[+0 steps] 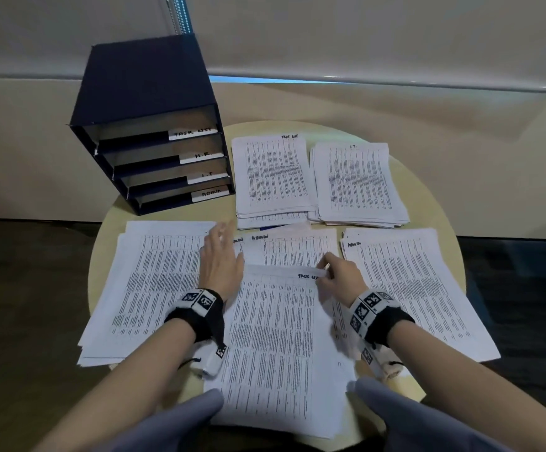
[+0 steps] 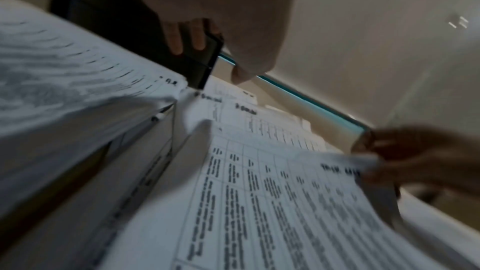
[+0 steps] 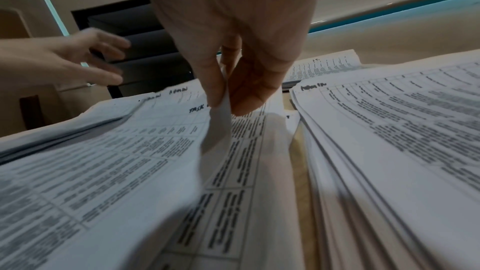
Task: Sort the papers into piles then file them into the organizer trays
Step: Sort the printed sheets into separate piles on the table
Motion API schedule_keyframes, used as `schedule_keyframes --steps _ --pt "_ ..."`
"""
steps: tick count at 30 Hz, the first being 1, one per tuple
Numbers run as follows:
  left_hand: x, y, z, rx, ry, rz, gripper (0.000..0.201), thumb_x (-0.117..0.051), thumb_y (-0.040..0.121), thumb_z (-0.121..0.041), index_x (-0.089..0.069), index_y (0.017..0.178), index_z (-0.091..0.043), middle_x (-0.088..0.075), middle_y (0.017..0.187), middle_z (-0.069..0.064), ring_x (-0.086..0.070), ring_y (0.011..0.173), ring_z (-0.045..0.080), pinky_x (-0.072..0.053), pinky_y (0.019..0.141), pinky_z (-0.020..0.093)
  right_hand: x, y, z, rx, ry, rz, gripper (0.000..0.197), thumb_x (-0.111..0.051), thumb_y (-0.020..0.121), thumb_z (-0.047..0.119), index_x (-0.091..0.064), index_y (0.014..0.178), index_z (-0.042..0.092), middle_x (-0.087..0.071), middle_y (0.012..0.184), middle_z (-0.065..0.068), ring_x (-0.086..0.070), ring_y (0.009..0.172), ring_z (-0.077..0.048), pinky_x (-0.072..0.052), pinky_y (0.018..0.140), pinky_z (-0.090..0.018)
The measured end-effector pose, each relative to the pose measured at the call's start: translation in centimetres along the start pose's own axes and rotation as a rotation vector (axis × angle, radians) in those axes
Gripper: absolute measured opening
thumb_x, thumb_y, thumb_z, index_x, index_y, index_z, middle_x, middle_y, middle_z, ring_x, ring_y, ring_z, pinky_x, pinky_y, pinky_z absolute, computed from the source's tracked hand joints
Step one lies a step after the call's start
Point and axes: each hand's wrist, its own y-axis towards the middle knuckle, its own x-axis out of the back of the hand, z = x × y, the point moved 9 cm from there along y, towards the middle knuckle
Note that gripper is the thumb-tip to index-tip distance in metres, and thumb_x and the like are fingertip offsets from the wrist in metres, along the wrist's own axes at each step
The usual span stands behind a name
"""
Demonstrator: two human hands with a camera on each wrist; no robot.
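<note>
A printed sheet headed "TASK LIST" [image 1: 278, 337] tops the unsorted stack at the table's near middle. My right hand [image 1: 333, 275] pinches its far right corner [image 3: 221, 108] between thumb and fingers and curls it upward. My left hand [image 1: 221, 259] hovers with straight fingers over the gap between the left pile [image 1: 147, 285] and the middle stack, holding nothing. Sorted piles lie around: "TASK LIST" pile [image 1: 273, 174], "I.T." pile [image 1: 358, 182], "ADMIN" pile [image 1: 408, 288]. The dark blue organizer [image 1: 154, 132] with labelled trays stands at the back left.
The round pale wooden table [image 1: 428, 190] is nearly covered by paper. Sheets marked "ADMIN" [image 1: 297, 246] show beneath the middle stack. A wall and a roller blind [image 1: 362, 37] stand behind. Grey-clad knees [image 1: 411, 419] sit under the table's near edge.
</note>
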Motion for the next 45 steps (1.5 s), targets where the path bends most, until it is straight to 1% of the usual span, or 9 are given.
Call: schedule_keyframes --steps 4,11,15,18,21,30,34,40,45 --pt "-4.0 0.0 -4.2 -0.298 0.184 0.380 0.043 -0.044 0.098 -0.033 -0.039 0.139 -0.024 -0.038 0.145 0.001 -0.030 0.134 0.019 -0.019 0.115 0.044 0.1 -0.4 1.3 0.109 -0.017 0.035 0.010 -0.058 0.086 0.008 -0.056 0.090 0.016 -0.055 0.064 0.007 -0.049 0.056 -0.004 -0.035 0.053 -0.015" --pt "-6.0 1.4 -2.7 -0.093 -0.010 0.650 0.036 -0.044 0.099 -0.033 -0.064 0.089 -0.006 -0.069 0.093 0.012 -0.062 0.082 0.024 -0.047 0.081 0.034 1.0 -1.1 1.8 0.193 -0.131 0.021 0.013 -0.050 0.092 0.009 -0.048 0.105 0.009 -0.064 0.077 -0.003 -0.056 0.065 -0.018 -0.038 0.058 -0.022" --pt "-5.9 1.2 -0.5 0.019 -0.159 0.667 0.049 -0.035 0.099 -0.050 -0.053 0.075 -0.012 -0.059 0.080 0.009 -0.054 0.076 0.021 -0.048 0.080 0.037 1.5 -1.9 0.7 0.183 -0.190 -0.022 0.011 -0.048 0.095 0.016 -0.049 0.100 0.006 -0.061 0.079 -0.006 -0.055 0.062 -0.018 -0.038 0.053 -0.019" --pt "-5.5 0.7 0.5 0.124 -0.213 0.666 0.036 -0.029 0.101 -0.050 -0.042 0.090 -0.019 -0.044 0.088 -0.003 -0.042 0.087 0.017 -0.037 0.072 0.029 2.5 -2.9 0.5 0.256 -0.190 -0.155 0.010 -0.059 0.088 0.018 -0.057 0.091 0.008 -0.059 0.098 -0.003 -0.057 0.076 -0.015 -0.048 0.067 -0.023" --pt "-5.0 0.9 1.0 0.181 -0.301 0.667 0.034 -0.036 0.103 -0.036 -0.060 0.099 -0.011 -0.054 0.103 0.002 -0.048 0.097 0.017 -0.034 0.083 0.028 2.8 -4.6 0.7 0.358 -0.248 -0.206 0.007 -0.067 0.082 0.015 -0.062 0.082 0.011 -0.058 0.098 -0.002 -0.052 0.083 -0.015 -0.045 0.068 -0.023" --pt "-3.7 1.4 2.4 0.109 -0.108 0.647 0.012 -0.068 0.078 -0.009 -0.065 0.084 -0.019 -0.061 0.086 -0.004 -0.059 0.081 0.015 -0.048 0.068 0.026 1.0 -6.6 1.4 0.413 -0.209 -0.130 0.006 -0.057 0.088 0.015 -0.063 0.090 0.016 -0.066 0.087 0.004 -0.053 0.087 -0.016 -0.048 0.070 -0.029" --pt "-3.0 1.4 0.4 -0.077 0.002 0.589 0.014 -0.075 0.077 -0.011 -0.062 0.080 -0.017 -0.057 0.077 -0.007 -0.051 0.069 0.005 -0.036 0.057 0.016 0.2 -5.9 1.9 0.411 -0.213 -0.130 0.008 -0.056 0.090 0.016 -0.063 0.095 0.017 -0.066 0.090 0.004 -0.047 0.084 -0.012 -0.041 0.070 -0.023" --pt "-2.1 1.1 -0.1 -0.160 -0.019 0.509 0.013 -0.067 0.086 -0.013 -0.057 0.081 -0.018 -0.058 0.075 -0.006 -0.057 0.073 0.013 -0.042 0.062 0.021 0.4 -4.8 2.7 0.356 -0.204 -0.181 0.006 -0.062 0.085 0.016 -0.065 0.090 0.014 -0.056 0.111 -0.004 -0.047 0.106 -0.019 -0.044 0.094 -0.033" --pt "-2.8 -0.1 0.4 -0.150 -0.238 0.695 0.014 -0.073 0.083 -0.019 -0.059 0.079 -0.020 -0.065 0.107 -0.002 -0.063 0.102 0.018 -0.047 0.099 0.037 0.0 -3.9 2.5 0.305 -0.248 -0.131 0.003 -0.063 0.083 0.017 -0.064 0.086 0.018 -0.050 0.131 -0.001 -0.037 0.125 -0.025 -0.034 0.102 -0.047"
